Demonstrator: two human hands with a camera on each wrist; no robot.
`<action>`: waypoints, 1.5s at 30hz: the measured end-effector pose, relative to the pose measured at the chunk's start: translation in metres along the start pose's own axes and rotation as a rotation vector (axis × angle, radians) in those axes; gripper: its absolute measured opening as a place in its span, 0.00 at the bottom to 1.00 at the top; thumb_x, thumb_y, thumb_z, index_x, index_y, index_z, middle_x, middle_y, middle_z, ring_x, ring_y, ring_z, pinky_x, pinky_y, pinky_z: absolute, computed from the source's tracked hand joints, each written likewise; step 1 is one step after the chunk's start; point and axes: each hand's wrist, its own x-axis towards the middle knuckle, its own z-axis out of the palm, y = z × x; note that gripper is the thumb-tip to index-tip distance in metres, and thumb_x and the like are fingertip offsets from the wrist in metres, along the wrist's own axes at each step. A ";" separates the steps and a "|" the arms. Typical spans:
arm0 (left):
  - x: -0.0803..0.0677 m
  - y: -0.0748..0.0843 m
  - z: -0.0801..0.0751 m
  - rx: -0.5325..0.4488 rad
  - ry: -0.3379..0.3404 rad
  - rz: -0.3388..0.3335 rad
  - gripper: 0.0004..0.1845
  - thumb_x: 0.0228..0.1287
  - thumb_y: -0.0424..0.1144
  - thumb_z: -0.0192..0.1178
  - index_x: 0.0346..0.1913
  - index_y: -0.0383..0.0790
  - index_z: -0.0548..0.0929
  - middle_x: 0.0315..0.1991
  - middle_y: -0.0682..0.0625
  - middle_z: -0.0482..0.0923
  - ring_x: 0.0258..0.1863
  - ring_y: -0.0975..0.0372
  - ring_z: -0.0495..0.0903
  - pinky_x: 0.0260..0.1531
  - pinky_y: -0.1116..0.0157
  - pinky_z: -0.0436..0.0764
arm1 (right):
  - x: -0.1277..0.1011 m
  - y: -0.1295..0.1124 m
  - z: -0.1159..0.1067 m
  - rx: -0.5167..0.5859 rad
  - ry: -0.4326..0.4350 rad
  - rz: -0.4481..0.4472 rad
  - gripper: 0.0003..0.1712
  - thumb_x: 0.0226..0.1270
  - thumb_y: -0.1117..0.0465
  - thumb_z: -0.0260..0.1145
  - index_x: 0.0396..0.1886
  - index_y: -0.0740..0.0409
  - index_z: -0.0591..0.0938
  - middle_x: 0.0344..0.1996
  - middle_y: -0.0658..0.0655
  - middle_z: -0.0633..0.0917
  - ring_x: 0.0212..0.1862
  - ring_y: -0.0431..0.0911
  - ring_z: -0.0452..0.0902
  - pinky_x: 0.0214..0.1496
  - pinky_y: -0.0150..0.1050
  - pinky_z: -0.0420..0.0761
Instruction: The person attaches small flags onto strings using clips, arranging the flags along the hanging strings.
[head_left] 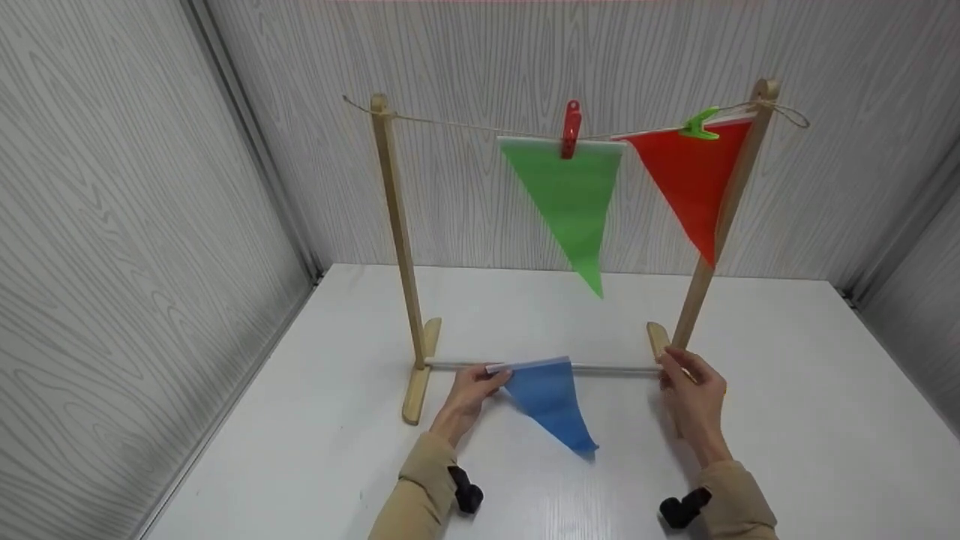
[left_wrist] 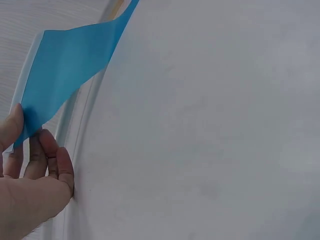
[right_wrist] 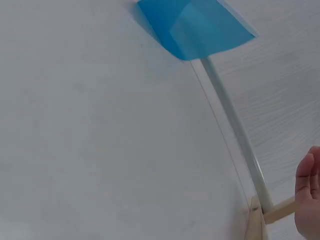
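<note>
Blue flag [head_left: 551, 401] at lower centre of frame, top corner pinched by left hand [head_left: 472, 394]. Right hand [head_left: 694, 390] rests on stand foot [head_left: 658, 339], fingers loosely bent. Risk: flag slipping from the thin pinch, or the stand tipping.

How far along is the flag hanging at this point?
Done: the green flag and red flag hang from the string, each clipped. In hand: the left hand pinches the blue flag near the table; the right hand touches the stand's foot. Left: the blue flag is not on the string.
</note>
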 end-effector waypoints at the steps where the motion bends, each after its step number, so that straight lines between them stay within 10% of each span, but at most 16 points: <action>1: 0.000 -0.001 0.000 -0.003 -0.001 -0.005 0.06 0.66 0.35 0.67 0.40 0.35 0.87 0.29 0.59 0.80 0.36 0.65 0.76 0.43 0.67 0.74 | 0.001 0.000 -0.005 0.026 0.029 -0.010 0.21 0.72 0.60 0.66 0.57 0.69 0.80 0.35 0.44 0.85 0.33 0.37 0.80 0.34 0.25 0.81; 6: 0.000 -0.003 0.003 0.001 -0.015 -0.008 0.06 0.67 0.36 0.67 0.42 0.35 0.87 0.31 0.58 0.80 0.37 0.64 0.76 0.43 0.67 0.75 | 0.006 0.001 -0.034 0.131 0.161 -0.030 0.13 0.70 0.61 0.68 0.50 0.63 0.83 0.35 0.46 0.85 0.33 0.37 0.79 0.34 0.23 0.80; 12: -0.001 -0.004 0.003 0.037 -0.026 0.013 0.09 0.68 0.36 0.65 0.45 0.33 0.85 0.33 0.57 0.80 0.37 0.65 0.76 0.43 0.68 0.76 | 0.011 0.005 -0.061 -0.020 0.242 0.088 0.11 0.71 0.60 0.67 0.51 0.54 0.83 0.41 0.43 0.80 0.35 0.35 0.76 0.36 0.20 0.79; 17: -0.002 -0.004 0.003 0.057 -0.032 0.035 0.11 0.69 0.35 0.64 0.46 0.28 0.85 0.32 0.57 0.80 0.35 0.67 0.76 0.43 0.68 0.75 | 0.012 0.010 -0.071 -0.220 0.208 0.211 0.25 0.72 0.62 0.64 0.66 0.62 0.75 0.50 0.47 0.76 0.42 0.35 0.72 0.38 0.18 0.76; 23: -0.002 -0.004 0.002 0.061 -0.032 0.033 0.12 0.69 0.36 0.64 0.47 0.28 0.84 0.31 0.57 0.79 0.35 0.67 0.75 0.42 0.68 0.74 | 0.015 0.011 -0.072 -0.204 0.100 0.340 0.33 0.71 0.63 0.63 0.74 0.57 0.67 0.61 0.51 0.69 0.54 0.40 0.69 0.44 0.16 0.75; 31: -0.001 -0.006 0.001 0.061 -0.024 0.027 0.12 0.69 0.36 0.64 0.48 0.29 0.84 0.33 0.57 0.80 0.35 0.68 0.76 0.42 0.69 0.75 | 0.018 0.015 -0.075 -0.425 -0.001 0.322 0.37 0.67 0.67 0.61 0.75 0.65 0.63 0.73 0.68 0.61 0.63 0.55 0.63 0.76 0.50 0.66; 40: -0.004 -0.006 0.002 0.053 -0.021 0.025 0.16 0.70 0.37 0.63 0.52 0.26 0.81 0.38 0.53 0.83 0.38 0.69 0.80 0.45 0.69 0.78 | 0.019 0.016 -0.076 -0.558 -0.037 0.284 0.35 0.66 0.66 0.60 0.72 0.71 0.65 0.70 0.74 0.63 0.61 0.60 0.65 0.73 0.56 0.65; 45: -0.003 -0.006 0.001 0.037 -0.034 0.031 0.16 0.71 0.36 0.63 0.53 0.26 0.80 0.37 0.54 0.83 0.38 0.68 0.80 0.45 0.68 0.77 | 0.021 0.015 -0.077 -0.628 -0.035 0.233 0.33 0.64 0.66 0.63 0.69 0.73 0.69 0.65 0.73 0.70 0.50 0.52 0.73 0.52 0.34 0.74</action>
